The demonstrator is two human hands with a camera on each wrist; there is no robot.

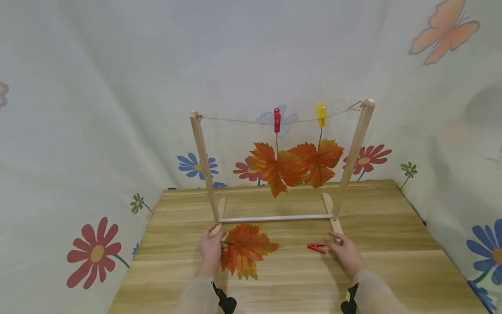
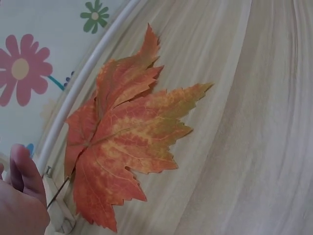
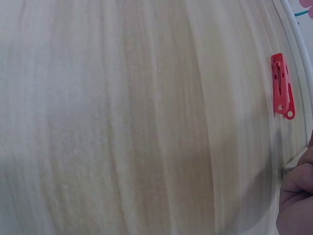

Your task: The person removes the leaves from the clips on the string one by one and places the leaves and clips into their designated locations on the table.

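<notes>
An orange-red artificial maple leaf (image 1: 248, 247) lies low over the table at the front left, its thin stem (image 2: 59, 191) running into my left hand (image 1: 211, 250). That hand pinches the stem beside the frame's left foot. A red clothespin (image 1: 316, 247) rests on the tabletop, just left of my right hand's fingertips. Fingers loosely bent, my right hand (image 1: 347, 253) holds nothing and stands close to the frame's right foot. In the right wrist view the clothespin (image 3: 280, 85) appears apart from the hand (image 3: 297, 200).
A wooden frame (image 1: 357, 157) stands on the table (image 1: 290, 283), with a string (image 1: 235, 120) across its top and a white rod (image 1: 274, 218) below. Red (image 1: 277, 120) and yellow (image 1: 321, 115) clothespins hold two hanging leaves (image 1: 319, 163). Flower-printed cloth surrounds the table.
</notes>
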